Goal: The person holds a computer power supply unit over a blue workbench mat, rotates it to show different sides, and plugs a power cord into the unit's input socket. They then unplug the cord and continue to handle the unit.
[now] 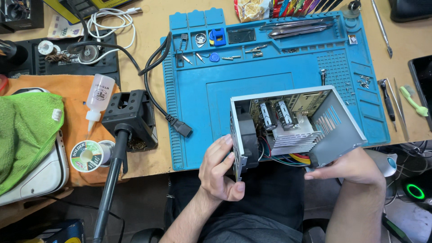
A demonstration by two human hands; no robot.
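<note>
An opened grey metal power supply box is held over the near edge of a blue work mat. Inside it I see two black capacitors, a ribbed aluminium heatsink and coloured wires. A black fan sits on its left face. My left hand grips that left side by the fan, fingers on the face and thumb under the edge. My right hand supports the box from below at its right side.
A black soldering-iron stand with a long handle, a solder spool, a white squeeze bottle, a black power cable and a green cloth lie left. Screws, tweezers and a screwdriver lie at the mat's right and top.
</note>
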